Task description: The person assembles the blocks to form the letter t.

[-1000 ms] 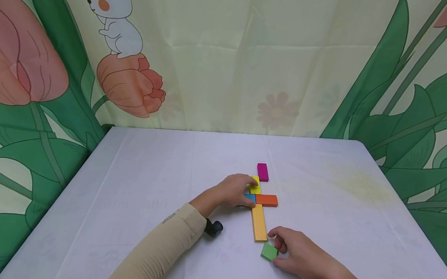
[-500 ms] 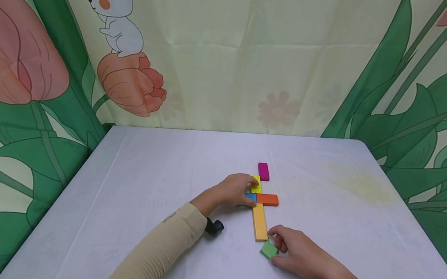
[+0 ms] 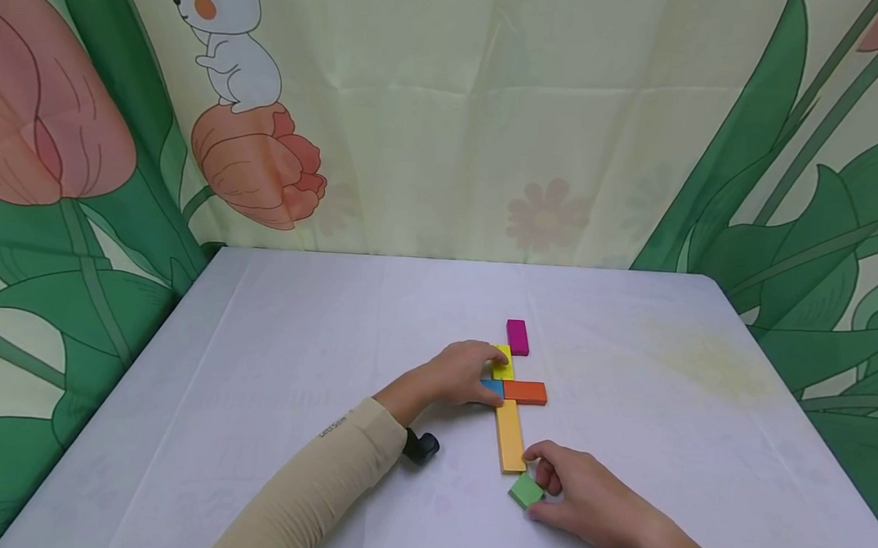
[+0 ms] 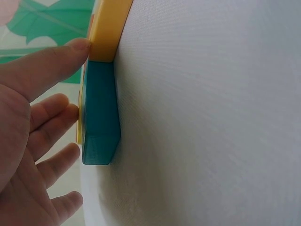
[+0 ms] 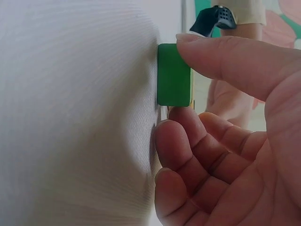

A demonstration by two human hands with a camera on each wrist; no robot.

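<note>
In the head view my left hand [image 3: 460,375] rests on the laid blocks, its fingertips on a yellow block [image 3: 507,370] and its thumb by a blue block [image 3: 491,387]. The left wrist view shows the thumb tip at the joint between the teal-blue block [image 4: 101,108] and a yellow-orange block [image 4: 109,28]. My right hand [image 3: 594,497] holds a green block [image 3: 526,491] between thumb and curled fingers, at the near end of the long yellow-orange block [image 3: 509,437]. Its index fingertip touches that long block's right side. The green block lies turned at an angle.
An orange-red block [image 3: 525,393] lies right of the blue one. A magenta block [image 3: 517,337] stands at the far end of the row. White cloth covers the table [image 3: 319,318], and a printed curtain [image 3: 430,143] hangs behind it.
The green block has shifted slightly left with my right thumb and fingers. My left hand and the other blocks keep their places, apart from a slight camera shift.
</note>
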